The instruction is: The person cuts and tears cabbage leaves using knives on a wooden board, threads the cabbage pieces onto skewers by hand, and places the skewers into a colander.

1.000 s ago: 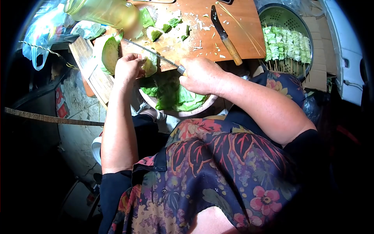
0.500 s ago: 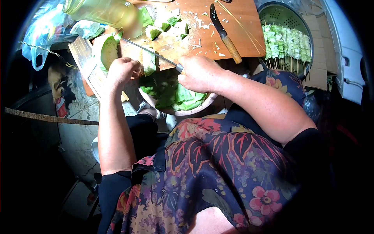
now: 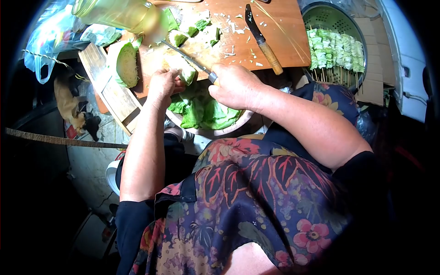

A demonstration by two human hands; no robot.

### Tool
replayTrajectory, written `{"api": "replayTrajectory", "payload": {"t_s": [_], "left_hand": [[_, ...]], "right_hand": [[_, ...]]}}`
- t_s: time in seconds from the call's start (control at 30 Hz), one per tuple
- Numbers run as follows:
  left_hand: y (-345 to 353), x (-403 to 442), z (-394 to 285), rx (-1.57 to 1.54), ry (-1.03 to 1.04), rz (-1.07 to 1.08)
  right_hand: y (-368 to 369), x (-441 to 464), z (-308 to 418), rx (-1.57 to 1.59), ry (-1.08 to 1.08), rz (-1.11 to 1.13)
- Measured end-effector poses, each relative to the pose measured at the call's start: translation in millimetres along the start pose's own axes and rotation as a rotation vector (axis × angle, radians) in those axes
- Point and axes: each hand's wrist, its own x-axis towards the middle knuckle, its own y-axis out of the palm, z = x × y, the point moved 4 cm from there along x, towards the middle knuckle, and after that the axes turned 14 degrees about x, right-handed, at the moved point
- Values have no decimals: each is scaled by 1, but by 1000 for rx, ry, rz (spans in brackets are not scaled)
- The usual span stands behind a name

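My right hand [image 3: 236, 87] is closed round the handle of a long knife [image 3: 188, 58], whose blade points up and left over the wooden board [image 3: 229, 57]. Beside the blade, my left hand [image 3: 166, 85] pinches a pale green cabbage piece [image 3: 187, 73] at the board's near edge. Cut cabbage chunks [image 3: 178, 37] lie farther back. To the left of my left hand stands a larger cut cabbage [image 3: 125, 64]. Below the board, a round bowl [image 3: 229, 130] holds loose green leaves [image 3: 215, 114].
A second knife [image 3: 263, 41] lies on the board near thin sticks. At right, a metal colander [image 3: 360, 36] holds skewered cabbage. A yellowish jar [image 3: 114, 16] and plastic bag [image 3: 48, 46] are at upper left. A dog [image 3: 71, 107] is on the floor at left.
My left hand has moved right and up, with the cabbage piece now beside the knife. The knife's blade has shifted right and is steeper. The dog has come further into view.
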Motion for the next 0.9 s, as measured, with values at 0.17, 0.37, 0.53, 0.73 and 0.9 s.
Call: {"api": "replayTrajectory", "payload": {"t_s": [0.17,0.37,0.53,0.73,0.9], "left_hand": [[4,-9,-8,-30,-22,-56],[7,-3,-6,-90,-22,24],[7,4,-3,-73,-35,-31],[6,6,-4,-25,-57,-48],[6,3,-9,-8,-47,-60]], "right_hand": [[6,-2,-4,5,-23,23],[10,-4,-4,23,-55,20],[11,-6,5,15,45,75],[17,9,8,8,50,85],[24,24,-1,3,62,61]]}}
